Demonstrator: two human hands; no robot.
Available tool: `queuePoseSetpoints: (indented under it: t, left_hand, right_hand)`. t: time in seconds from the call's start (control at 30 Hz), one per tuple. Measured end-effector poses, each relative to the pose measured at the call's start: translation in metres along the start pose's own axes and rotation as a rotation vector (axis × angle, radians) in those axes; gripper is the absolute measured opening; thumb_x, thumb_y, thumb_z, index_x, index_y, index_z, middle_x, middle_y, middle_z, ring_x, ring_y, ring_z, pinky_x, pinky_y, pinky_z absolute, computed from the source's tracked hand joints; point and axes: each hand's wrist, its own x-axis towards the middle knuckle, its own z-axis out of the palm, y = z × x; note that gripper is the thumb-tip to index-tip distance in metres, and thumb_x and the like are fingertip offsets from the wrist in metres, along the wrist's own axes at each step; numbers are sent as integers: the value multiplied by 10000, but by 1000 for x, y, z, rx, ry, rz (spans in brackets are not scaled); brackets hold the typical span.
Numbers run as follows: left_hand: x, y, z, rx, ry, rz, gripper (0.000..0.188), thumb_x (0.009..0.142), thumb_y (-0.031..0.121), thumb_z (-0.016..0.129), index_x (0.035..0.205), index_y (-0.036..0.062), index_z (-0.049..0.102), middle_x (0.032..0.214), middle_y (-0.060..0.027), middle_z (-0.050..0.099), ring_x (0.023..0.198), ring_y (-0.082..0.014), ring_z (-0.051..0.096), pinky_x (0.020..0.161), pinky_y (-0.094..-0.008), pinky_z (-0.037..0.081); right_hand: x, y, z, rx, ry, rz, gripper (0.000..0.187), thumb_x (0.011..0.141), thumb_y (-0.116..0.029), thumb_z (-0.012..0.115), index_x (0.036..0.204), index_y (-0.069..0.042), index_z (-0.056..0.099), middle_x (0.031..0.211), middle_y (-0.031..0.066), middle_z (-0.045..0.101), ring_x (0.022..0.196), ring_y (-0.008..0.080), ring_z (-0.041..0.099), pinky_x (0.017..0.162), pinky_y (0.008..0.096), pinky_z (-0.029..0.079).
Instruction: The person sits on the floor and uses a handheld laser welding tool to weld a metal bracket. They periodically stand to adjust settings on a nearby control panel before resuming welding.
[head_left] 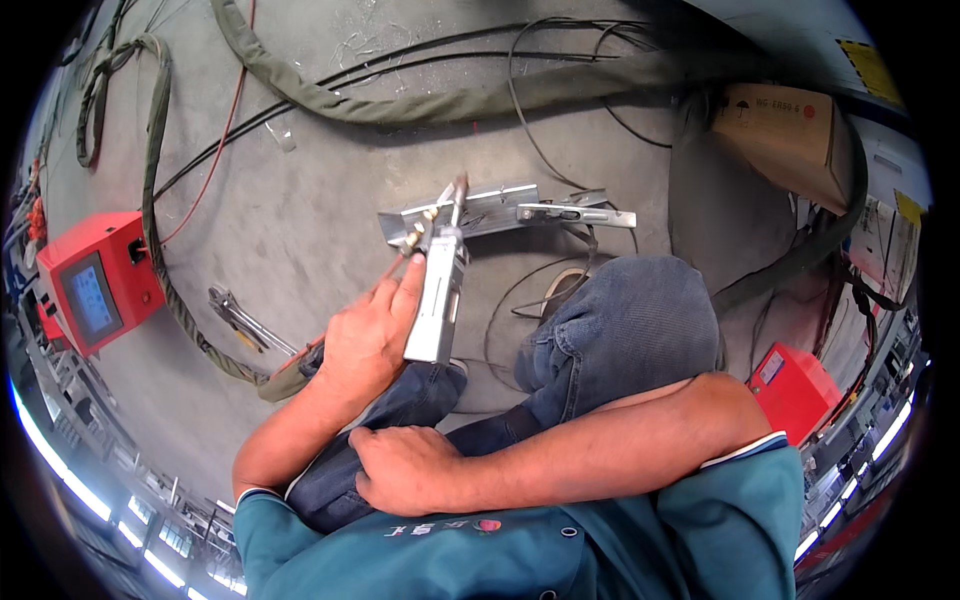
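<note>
My left hand (362, 335) is closed round the rear of a silver welding gun (436, 305), its index finger lying along the gun's side. Brass fittings sit beside the gun's nozzle, which points away from me, over a bent metal channel piece (505, 210) on the floor. Whether the nozzle tip touches the metal I cannot tell. At the channel's right end lies a flat slotted silver metal part (578, 215). Curled up, my right hand (405, 470) rests on my left thigh, apart from the gun; no object shows in it.
On the left stands a red box (98, 280) with a screen, near a plier-like tool (245, 322) on the floor. A thick olive sleeved hose (400, 108) and black cables cross the far side. A cardboard box (780, 135) and a red case (795, 392) are at right.
</note>
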Motion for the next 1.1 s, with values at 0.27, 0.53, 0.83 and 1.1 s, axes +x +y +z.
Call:
queuePoseSetpoints:
  t: [0.27,0.53,0.83,1.1]
  left_hand:
    - [-4,-5,-2,-140,15,-13,748,847,158,691,1547,61,444,1000,-113,618,739,-329,667,617,-422,571]
    - [-20,2,0,-270,-102,-13,797,787,222,756,1529,109,490,917,-113,557,656,-352,650,587,-459,546]
    - [-18,-10,15,-381,-13,-30,748,807,134,745,1513,91,504,872,-142,606,687,-376,651,585,-459,545]
    - [-16,-16,16,-419,-17,-22,749,801,97,740,1512,96,506,882,-147,620,718,-378,656,596,-453,547]
  right_hand:
    - [-6,0,-1,7,-5,-11,337,893,-232,615,1092,36,563,949,262,712,940,447,706,852,572,555]
    - [-10,-1,-5,5,1,-28,328,897,-232,621,1081,32,555,939,252,714,920,439,713,828,576,559]
    - [-9,1,-1,11,19,-54,309,903,-223,619,1058,37,551,928,246,711,918,431,714,821,571,564]
    - [-6,0,-1,13,6,-40,296,898,-209,621,1045,41,560,942,245,714,941,424,717,827,563,568]
